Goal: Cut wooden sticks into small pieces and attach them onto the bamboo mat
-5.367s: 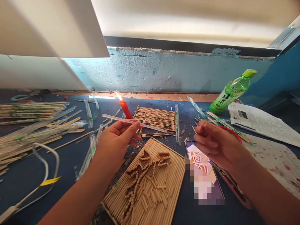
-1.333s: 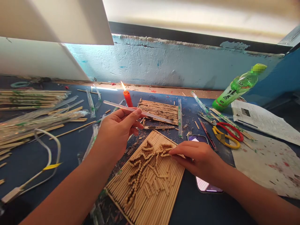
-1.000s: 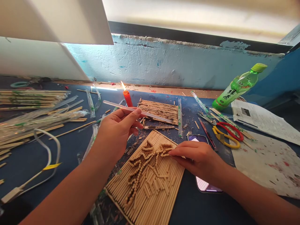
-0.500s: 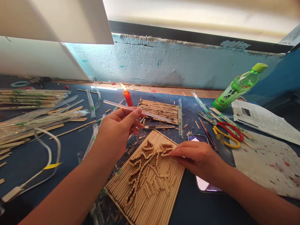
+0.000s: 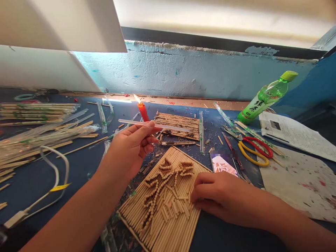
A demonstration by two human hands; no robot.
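Note:
My left hand (image 5: 130, 148) is raised above the table and pinches a clear glue stick (image 5: 168, 126) that lies level, close in front of a lit red candle (image 5: 143, 111). A mat of bamboo sticks (image 5: 168, 227) lies before me, with short stick pieces and small round slices (image 5: 160, 183) arranged on top. My right hand (image 5: 219, 196) rests on the mat's right edge, fingers curled down onto the short pieces. What its fingertips hold is hidden.
A phone (image 5: 223, 164) lies by my right hand. Red and yellow scissors (image 5: 253, 152), a green bottle (image 5: 266, 97) and papers (image 5: 291, 134) are at the right. A second stick mat (image 5: 178, 124), chopstick bundles (image 5: 34, 112) and a white cable (image 5: 49, 182) crowd the blue table (image 5: 78, 168).
My right hand has slid toward me, from the round slices near the mat's top down to its right edge, uncovering the phone. The glue stick has dropped slightly and levelled.

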